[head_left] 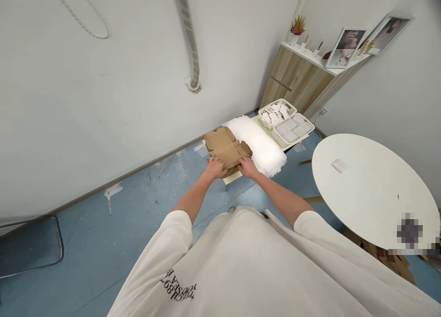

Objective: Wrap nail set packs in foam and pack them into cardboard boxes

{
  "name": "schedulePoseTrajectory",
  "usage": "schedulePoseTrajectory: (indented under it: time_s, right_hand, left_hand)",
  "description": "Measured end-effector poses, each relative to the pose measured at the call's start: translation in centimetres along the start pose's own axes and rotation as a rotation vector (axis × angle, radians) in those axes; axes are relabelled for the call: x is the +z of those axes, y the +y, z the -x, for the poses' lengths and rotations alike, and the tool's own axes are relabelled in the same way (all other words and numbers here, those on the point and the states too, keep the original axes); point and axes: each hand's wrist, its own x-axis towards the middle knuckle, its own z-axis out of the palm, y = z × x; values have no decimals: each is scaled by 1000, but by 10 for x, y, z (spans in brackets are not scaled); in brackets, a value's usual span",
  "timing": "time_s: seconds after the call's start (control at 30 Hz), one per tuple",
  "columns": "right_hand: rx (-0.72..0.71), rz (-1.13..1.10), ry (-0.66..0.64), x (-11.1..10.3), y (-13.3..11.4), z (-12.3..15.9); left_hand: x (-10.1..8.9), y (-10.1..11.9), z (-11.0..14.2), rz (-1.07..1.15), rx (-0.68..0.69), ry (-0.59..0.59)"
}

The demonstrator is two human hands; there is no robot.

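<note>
A brown cardboard box (222, 144), partly folded with its lid panel lying flat towards the wall, rests on a low table. My left hand (216, 168) is closed on its near left corner, fingers bent over the edge. At the near right corner my right hand (247, 167) grips the cardboard beside a raised side flap (245, 149). More layers of cardboard show under the box, just in front of my hands. A thick stack of white padded sheets (260, 144) lies right beside the box. Both thumbs are only partly visible.
Behind the stack stand a white basket of small packets (261, 119) and another white basket of flat packs (275, 135). A round white table (365, 193) is to the right, a wooden cabinet (299, 80) at the back, a dark chair (58, 239) at the left.
</note>
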Motion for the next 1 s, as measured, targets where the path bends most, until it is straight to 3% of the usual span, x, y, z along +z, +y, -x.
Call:
schedulePoseTrajectory:
  time_s: [0.27, 0.4, 0.73, 1.0]
  right_hand:
    - [-46, 146, -5, -2, -7, -20]
    - [6, 165, -81, -3, -8, -27]
    - [5, 98, -64, 2, -1, -19]
    - [-10, 227, -95, -8, -9, -20]
  left_hand:
    - [-2, 0, 5, -34, -14, 63]
    - [2, -3, 9, -86, -44, 56]
    - [5, 0, 6, -100, -92, -9]
    - [13, 8, 3, -245, -28, 64]
